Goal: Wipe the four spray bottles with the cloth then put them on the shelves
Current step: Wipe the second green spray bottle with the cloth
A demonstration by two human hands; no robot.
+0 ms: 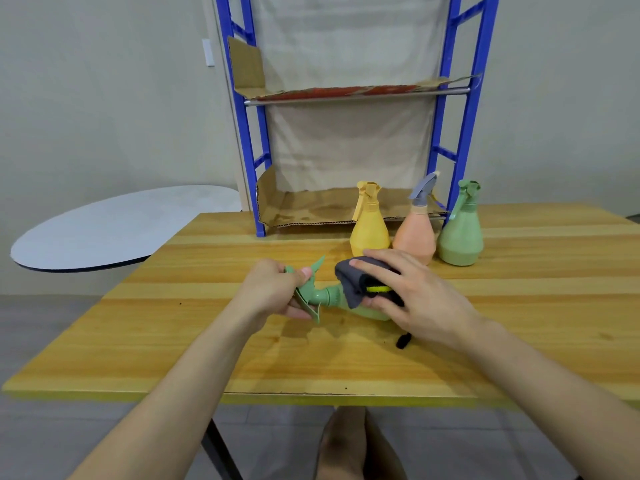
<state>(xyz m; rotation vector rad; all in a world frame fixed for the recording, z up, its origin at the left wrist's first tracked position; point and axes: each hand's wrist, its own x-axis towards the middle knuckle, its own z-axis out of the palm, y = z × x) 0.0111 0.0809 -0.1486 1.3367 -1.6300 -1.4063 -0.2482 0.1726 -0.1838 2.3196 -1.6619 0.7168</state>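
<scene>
Nearest: two bare forearms over pale wooden table (242,358). Left hand (273,289) pinching trigger head of green plastic spray bottle lying on its side (329,297), thumb on top. Right hand (412,292) spread flat, pressing dark grey cloth with yellow stitching (360,284) onto bottle body.

Further back: yellow spray bottle (370,226), peach bottle with grey trigger (417,233), second green bottle (462,230), all upright before blue metal shelf unit lined with cardboard (346,206).

Best done by steadying head, rolling body under cloth, covering base too. No brand, label or legible writing anywhere.
</scene>
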